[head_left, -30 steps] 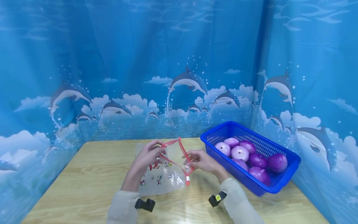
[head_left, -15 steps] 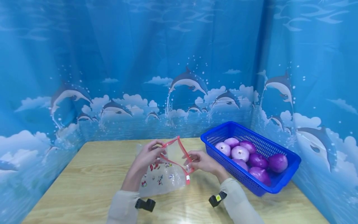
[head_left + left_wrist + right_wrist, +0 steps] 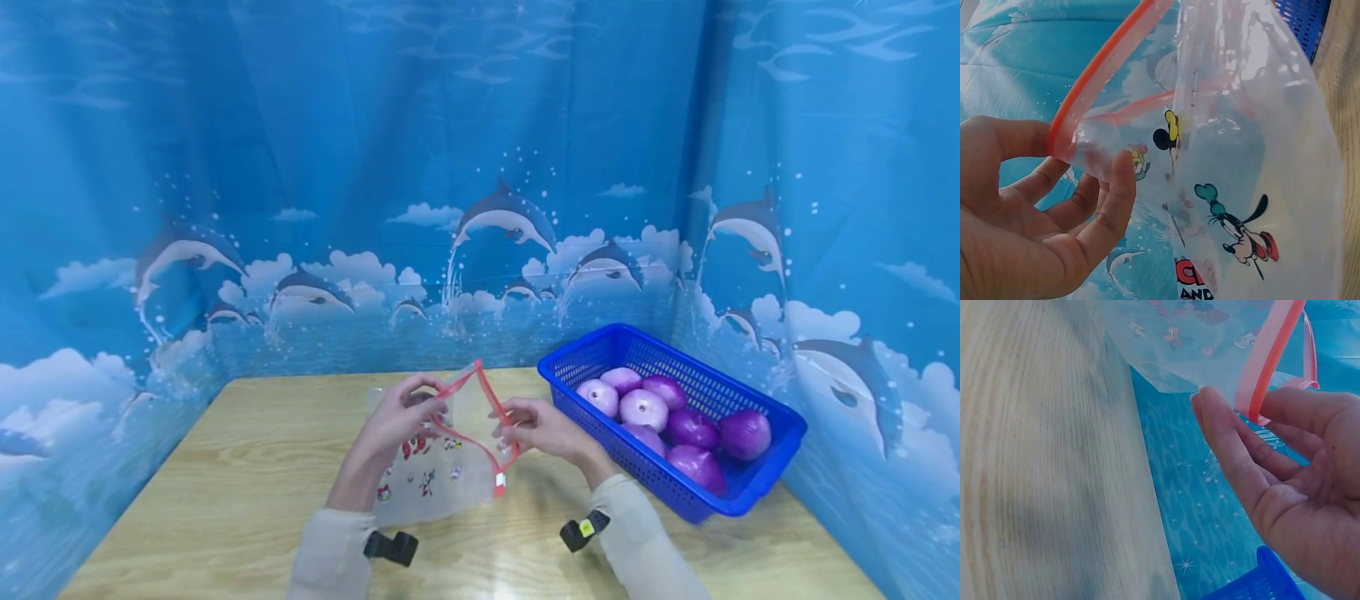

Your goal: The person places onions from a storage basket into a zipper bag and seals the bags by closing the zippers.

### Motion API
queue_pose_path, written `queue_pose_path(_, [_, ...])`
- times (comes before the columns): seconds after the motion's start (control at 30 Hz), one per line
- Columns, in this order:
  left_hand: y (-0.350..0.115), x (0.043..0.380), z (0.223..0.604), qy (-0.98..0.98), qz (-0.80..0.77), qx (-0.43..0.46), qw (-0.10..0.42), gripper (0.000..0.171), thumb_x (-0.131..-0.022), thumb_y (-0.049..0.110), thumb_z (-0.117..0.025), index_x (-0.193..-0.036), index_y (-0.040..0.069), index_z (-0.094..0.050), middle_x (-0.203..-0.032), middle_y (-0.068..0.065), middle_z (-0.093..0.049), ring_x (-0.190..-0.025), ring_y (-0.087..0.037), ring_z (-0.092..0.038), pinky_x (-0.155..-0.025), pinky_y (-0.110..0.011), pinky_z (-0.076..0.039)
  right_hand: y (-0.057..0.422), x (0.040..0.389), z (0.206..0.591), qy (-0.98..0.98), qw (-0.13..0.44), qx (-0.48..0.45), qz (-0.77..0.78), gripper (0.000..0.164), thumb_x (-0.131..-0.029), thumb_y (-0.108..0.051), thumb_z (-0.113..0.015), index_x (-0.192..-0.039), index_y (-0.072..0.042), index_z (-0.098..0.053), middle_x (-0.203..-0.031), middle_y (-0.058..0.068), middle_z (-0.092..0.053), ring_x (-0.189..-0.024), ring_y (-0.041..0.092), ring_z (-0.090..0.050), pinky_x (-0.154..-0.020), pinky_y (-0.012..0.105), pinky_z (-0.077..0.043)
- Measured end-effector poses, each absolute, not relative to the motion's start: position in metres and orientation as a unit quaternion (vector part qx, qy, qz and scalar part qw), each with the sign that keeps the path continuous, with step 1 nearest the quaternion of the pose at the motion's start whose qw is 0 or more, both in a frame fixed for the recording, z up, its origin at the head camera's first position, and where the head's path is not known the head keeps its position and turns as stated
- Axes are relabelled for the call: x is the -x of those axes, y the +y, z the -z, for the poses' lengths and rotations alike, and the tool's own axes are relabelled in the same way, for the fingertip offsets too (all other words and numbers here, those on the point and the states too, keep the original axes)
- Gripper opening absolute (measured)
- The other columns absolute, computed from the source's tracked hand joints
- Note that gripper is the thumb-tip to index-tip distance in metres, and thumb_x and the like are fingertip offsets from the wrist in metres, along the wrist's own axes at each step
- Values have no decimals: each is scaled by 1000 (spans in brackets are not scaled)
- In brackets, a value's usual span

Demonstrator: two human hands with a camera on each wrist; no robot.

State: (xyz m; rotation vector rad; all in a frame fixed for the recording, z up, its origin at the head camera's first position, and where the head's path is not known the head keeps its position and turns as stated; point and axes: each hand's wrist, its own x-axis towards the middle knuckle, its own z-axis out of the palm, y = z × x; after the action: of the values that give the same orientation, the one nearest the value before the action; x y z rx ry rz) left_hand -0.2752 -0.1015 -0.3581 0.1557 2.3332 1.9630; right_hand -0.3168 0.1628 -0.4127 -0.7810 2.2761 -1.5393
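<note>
Red-rimmed, the bag [image 3: 442, 479] was between my left grip [image 3: 402, 417] and right grip [image 3: 542, 428], both pinching its edges apart, while the onions [image 3: 692, 431] lay rightward, nearer the right grip, their basket [image 3: 759, 492] slanting far-left to near-right.

Bright, even light in the head view, apparently from above. White glare on the tabletop [image 3: 262, 467] at its near edge; soft shadow below the right hand [image 3: 552, 433]. Left wrist view: hard glints on the clear bag [image 3: 1300, 150]. Right wrist view: dimmer, bluish; blurred shadows, hazy prints [image 3: 1174, 335].
</note>
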Motion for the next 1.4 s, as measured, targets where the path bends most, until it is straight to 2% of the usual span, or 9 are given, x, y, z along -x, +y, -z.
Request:
queue_pose_path(0.2, [-101,277,361,780,-623,-45,42,23,-98,10,-68,-120,8,-69,-117,-16,-70,-95,-21,-69,-79,-35,-64,162,316,411,790,141,275,530,35,-99,-2,-61,-132,6,-60,-115,29,-72,-97,31,-74,-79,32,-65])
queue_pose_path(0.4, [-100,276,361,789,-612,-33,42,24,-96,9,-70,-120,8,-71,-121,-15,-71,-97,-21,-70,-79,-33,-64,163,317,412,789,142,278,530,34,-99,-2,-61,-132,7,-60,-116,29,-72,-100,38,-73,-80,32,-65])
queue_pose_path(0.63, [-103,275,357,781,-621,-28,55,23,-97,11,-69,-120,9,-70,-121,-15,-71,-99,-22,-70,-80,-33,-64,164,318,415,790,141,278,529,36,-99,-2,-62,-133,9,-58,-116,31,-71,-98,33,-74,-81,32,-65])
queue_pose_path(0.83, [-108,276,353,759,-648,-24,58,24,-100,13,-66,-123,7,-66,-126,-21,-67,-100,-25,-71,-80,-34,-65,166,321,418,790,146,276,528,36,-98,-2,-63,-132,9,-58,-119,36,-68,-99,27,-74,-83,34,-65])
queue_pose_path(0.97, [-110,276,351,746,-663,-11,60,24,-101,13,-65,-124,7,-65,-131,-22,-64,-100,-23,-70,-81,-33,-65,167,320,418,793,147,274,525,36,-98,-2,-63,-132,9,-59,-119,34,-69,-101,25,-74,-83,35,-65])
queue_pose_path(1.2, [-108,274,350,736,-673,-9,74,26,-99,14,-68,-123,8,-66,-122,-17,-67,-100,-24,-70,-80,-32,-64,167,318,414,790,147,272,529,34,-98,0,-61,-132,6,-61,-120,35,-68,-98,24,-74,-83,35,-65])
queue_pose_path(1.4, [-107,274,352,744,-662,-24,84,26,-101,15,-64,-126,6,-65,-110,-15,-68,-90,-20,-67,-75,-30,-64,168,318,415,789,149,273,529,34,-99,0,-62,-132,6,-61,-119,33,-69,-98,21,-73,-83,35,-65])
